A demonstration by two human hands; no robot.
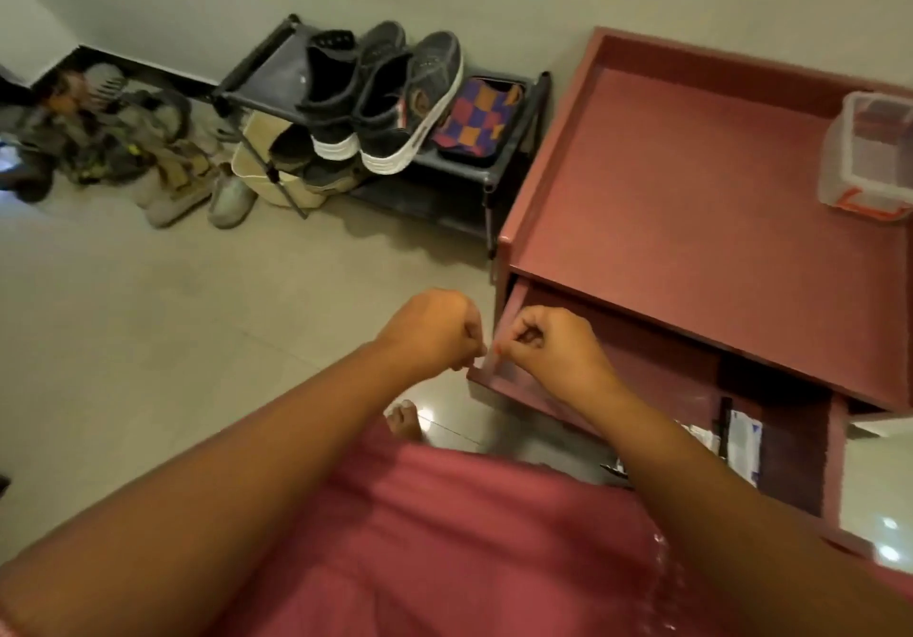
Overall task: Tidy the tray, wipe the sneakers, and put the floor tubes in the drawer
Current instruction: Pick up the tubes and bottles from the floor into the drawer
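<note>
My left hand (435, 335) and my right hand (553, 349) hover side by side, fingers curled, over the left front corner of the open drawer (499, 384) of the reddish-brown cabinet. My right hand pinches a tiny red-tipped thing (498, 349); what it is I cannot make out. The left fist shows nothing in it. Inside the drawer lie white packets (741, 443) and a black pen (725, 426). The cabinet top forms a rimmed tray (691, 221). Two dark sneakers with white soles (395, 107) stand on a black shoe rack (514, 152). No tubes show on the floor.
A clear plastic box with orange clips (869, 157) stands on the tray's right side. A checkered item (474, 117) lies beside the sneakers. More shoes (123, 142) are heaped on the floor at left. My bare foot (405, 419) shows below my hands.
</note>
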